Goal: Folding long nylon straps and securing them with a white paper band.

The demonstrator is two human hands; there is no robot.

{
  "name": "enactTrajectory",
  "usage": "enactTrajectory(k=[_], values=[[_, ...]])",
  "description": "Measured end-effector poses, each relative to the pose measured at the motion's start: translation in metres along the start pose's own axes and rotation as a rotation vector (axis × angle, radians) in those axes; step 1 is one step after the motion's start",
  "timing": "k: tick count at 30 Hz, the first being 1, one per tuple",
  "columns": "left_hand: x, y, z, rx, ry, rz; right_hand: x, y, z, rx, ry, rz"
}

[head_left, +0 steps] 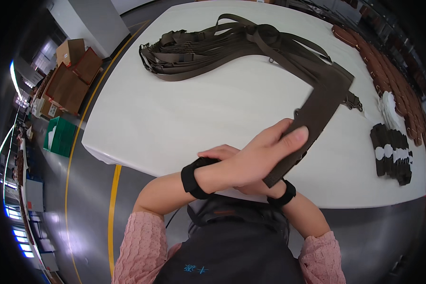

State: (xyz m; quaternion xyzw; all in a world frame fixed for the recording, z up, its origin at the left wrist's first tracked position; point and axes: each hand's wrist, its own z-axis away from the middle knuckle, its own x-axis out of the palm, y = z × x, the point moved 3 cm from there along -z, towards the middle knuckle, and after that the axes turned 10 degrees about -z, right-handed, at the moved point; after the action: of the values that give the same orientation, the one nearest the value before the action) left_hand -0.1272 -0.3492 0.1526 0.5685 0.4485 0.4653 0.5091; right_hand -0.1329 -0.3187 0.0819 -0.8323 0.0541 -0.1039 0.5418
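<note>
A white table [199, 104] fills most of my view, a bundle of dark straps [213, 52] sprawled over it. From the bundle a flat dark band [324, 99] runs toward the person. On the floor to the left, a green bin [65, 139] holds something white [51, 136]. The half-curled left hand [255, 158] grips the band, thumb on top; the right hand [221, 151] sits mostly hidden beneath, its hold impossible to tell.
</note>
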Motion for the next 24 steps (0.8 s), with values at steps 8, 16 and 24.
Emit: enactTrajectory(k=[8, 16, 24], values=[[-0.046, 0.01, 0.021, 0.051, 0.199, -0.197, -0.032, -0.009, 0.028, 0.205, 0.186, 0.819], [-0.093, -0.085, 0.039, 0.309, 0.291, -1.325, -0.076, 0.012, 0.078, -0.044, 0.503, 1.236], [-0.04, -0.139, 0.015, -0.116, 0.489, 0.057, -0.088, 0.024, 0.089, 0.186, 1.017, -0.631]])
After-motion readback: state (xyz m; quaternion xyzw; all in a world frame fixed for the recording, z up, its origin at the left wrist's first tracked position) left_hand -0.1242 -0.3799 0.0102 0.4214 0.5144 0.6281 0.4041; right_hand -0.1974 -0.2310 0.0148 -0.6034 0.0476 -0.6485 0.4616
